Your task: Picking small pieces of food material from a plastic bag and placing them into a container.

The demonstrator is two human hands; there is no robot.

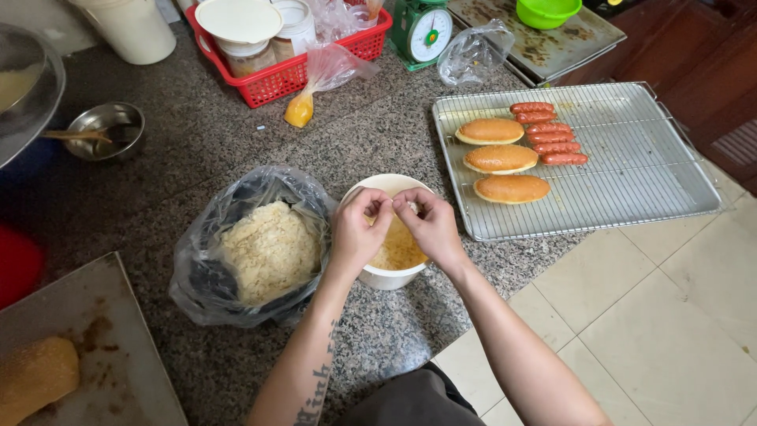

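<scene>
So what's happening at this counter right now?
A person holds both hands over a white bowl of yellow batter, the left hand and right hand pinching something small together between the fingertips. Beside the bowl sits a plastic bag of breadcrumbs. To the right, a wire rack carries three buns and a row of sausages.

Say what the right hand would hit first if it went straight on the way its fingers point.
The right hand points up-left at the left hand, already about touching it above the white bowl. Depth is unclear.
</scene>
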